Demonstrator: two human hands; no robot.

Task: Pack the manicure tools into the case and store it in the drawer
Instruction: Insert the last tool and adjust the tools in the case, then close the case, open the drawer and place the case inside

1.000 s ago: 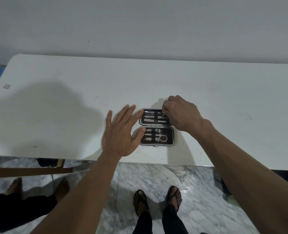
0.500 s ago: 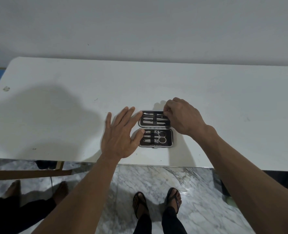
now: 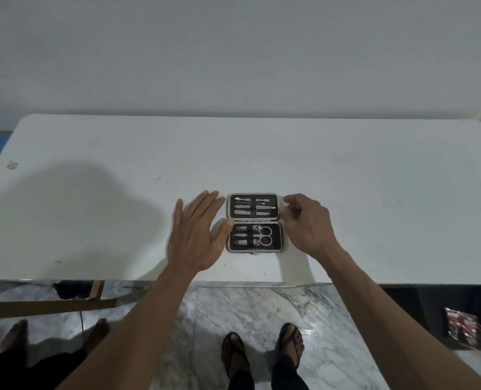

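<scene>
A small manicure case (image 3: pixel 254 222) lies open flat on the white table (image 3: pixel 121 178), dark lining up, silver rim around both halves. Metal tools sit strapped in both halves; small scissors (image 3: pixel 264 235) and clippers are in the near half. My left hand (image 3: pixel 197 235) rests flat just left of the case, fingers spread, thumb tip touching its left edge at the hinge. My right hand (image 3: pixel 304 222) hovers just right of the case, fingers loosely curled and apart, holding nothing. No drawer shows.
The table's near edge runs just below the case, with marble floor (image 3: pixel 247 305) and my sandalled feet beneath. Another person's bare feet (image 3: pixel 16 332) stand at lower left by a wooden bar. A shiny packet (image 3: pixel 461 325) lies on the floor at right.
My right hand has lifted off the far half of the case and drawn back to its right side, fingers opening. The left hand has hardly moved. The whole case interior now shows.
</scene>
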